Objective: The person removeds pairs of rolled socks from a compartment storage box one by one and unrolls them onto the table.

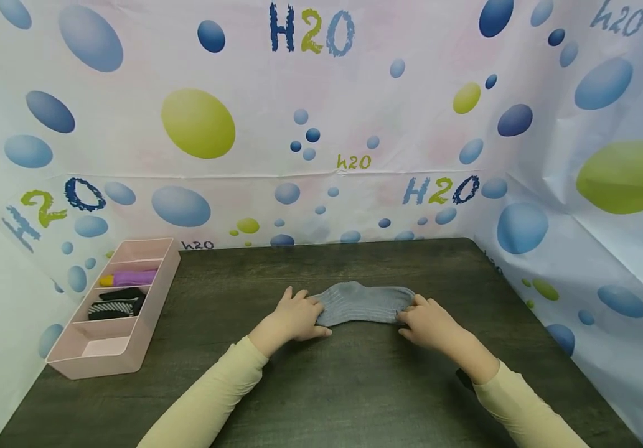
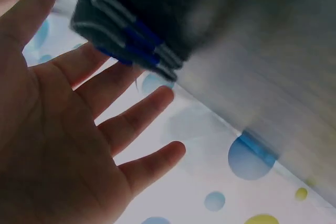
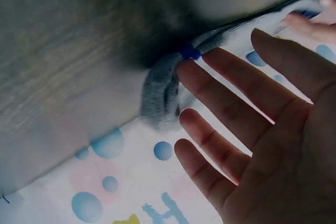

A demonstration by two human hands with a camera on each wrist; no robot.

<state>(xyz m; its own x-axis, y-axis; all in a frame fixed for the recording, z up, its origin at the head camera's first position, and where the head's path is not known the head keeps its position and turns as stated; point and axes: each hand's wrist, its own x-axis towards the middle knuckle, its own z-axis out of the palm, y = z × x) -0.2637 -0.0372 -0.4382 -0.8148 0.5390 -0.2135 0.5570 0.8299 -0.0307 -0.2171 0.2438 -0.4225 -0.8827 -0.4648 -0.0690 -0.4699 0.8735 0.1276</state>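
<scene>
A grey ribbed sock lies flat and sideways across the dark table, between two hands. My left hand rests at its left end, fingers spread and fairly straight. In the left wrist view that sock end shows blue and grey stripes, with fingertips touching it. At the other end, my right hand touches the sock with extended fingers. In the right wrist view the sock's end curves beside the fingertips, and a small blue patch shows near them. Whether one sock or a stacked pair lies there, I cannot tell.
A pink divided box stands at the table's left. One compartment holds a purple and yellow folded item, another holds black and striped folded items. A bubble-printed sheet rises behind the table and along its sides.
</scene>
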